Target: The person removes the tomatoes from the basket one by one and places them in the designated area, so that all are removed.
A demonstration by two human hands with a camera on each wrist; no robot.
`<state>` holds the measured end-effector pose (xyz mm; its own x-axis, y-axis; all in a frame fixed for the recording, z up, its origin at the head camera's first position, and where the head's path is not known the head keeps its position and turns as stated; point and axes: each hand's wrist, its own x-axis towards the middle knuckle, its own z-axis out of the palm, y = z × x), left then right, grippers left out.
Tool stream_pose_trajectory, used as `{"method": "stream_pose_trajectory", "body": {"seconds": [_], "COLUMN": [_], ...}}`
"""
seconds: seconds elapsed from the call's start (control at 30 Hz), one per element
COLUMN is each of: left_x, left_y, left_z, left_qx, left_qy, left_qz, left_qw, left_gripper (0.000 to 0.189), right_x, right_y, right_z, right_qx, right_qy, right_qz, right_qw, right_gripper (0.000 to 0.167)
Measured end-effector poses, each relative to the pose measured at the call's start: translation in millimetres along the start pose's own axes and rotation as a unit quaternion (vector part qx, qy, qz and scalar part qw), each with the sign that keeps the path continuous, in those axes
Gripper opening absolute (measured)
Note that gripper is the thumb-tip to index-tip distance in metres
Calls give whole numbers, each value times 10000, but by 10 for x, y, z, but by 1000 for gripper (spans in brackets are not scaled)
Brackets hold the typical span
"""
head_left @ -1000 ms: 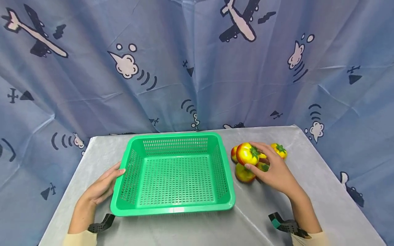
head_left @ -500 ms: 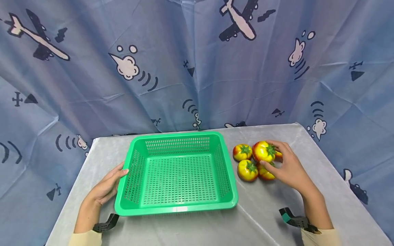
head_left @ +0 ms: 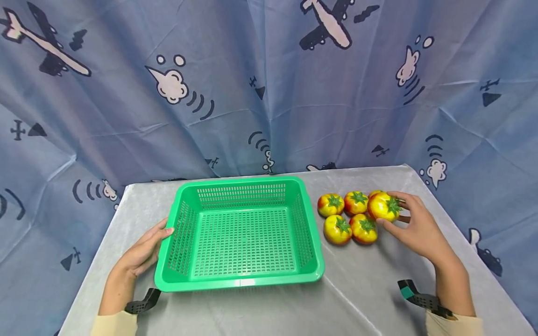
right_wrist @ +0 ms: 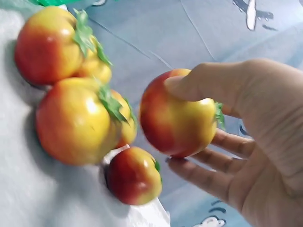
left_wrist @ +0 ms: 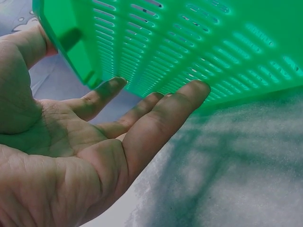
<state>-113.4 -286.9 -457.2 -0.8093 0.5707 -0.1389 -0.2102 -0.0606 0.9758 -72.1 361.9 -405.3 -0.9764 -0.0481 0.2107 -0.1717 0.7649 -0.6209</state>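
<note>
My right hand (head_left: 420, 226) holds a yellow-and-red tomato (head_left: 383, 207) with a green leafy top, thumb on one side and fingers on the other. In the right wrist view, this tomato (right_wrist: 175, 113) hangs apart from the others. Left of the hand, several similar tomatoes (head_left: 338, 230) sit in two rows on the table; one at the back (head_left: 375, 192) is partly hidden by the held one. My left hand (head_left: 140, 254) holds the left side of a green plastic basket (head_left: 239, 283), thumb over the rim. In the left wrist view, its fingertips (left_wrist: 196, 90) meet the slotted outer wall.
The basket stands left of the tomatoes, with only its slotted floor showing inside. A grey-white cover lies over the table (head_left: 336, 308). Behind the table's far edge hangs a blue curtain (head_left: 235, 93) printed with planes.
My right hand has carried the tomato to the right, over the row, so the tomatoes it covered now show. The left hand keeps its grip on the basket, which stays put.
</note>
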Motion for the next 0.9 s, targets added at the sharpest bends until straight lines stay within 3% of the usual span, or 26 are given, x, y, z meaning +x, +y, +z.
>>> {"method": "stream_pose_trajectory", "body": {"seconds": [0.4,0.9], "left_x": [-6,-1], "left_y": [24,20], "left_z": [8,19], "left_qx": [-19,3], "left_qy": [-5,93], "left_qz": [-80,-135], "left_qw": [10000,9999], "left_gripper": [73,74], "right_x": [-69,-68], "right_y": [252,384], "right_z": [-69,-40], "right_qx": [-613,-565], "right_qy": [-456,-1077], "right_qz": [377,829], "right_qw": [9964,9891], "right_gripper": [72,80]}}
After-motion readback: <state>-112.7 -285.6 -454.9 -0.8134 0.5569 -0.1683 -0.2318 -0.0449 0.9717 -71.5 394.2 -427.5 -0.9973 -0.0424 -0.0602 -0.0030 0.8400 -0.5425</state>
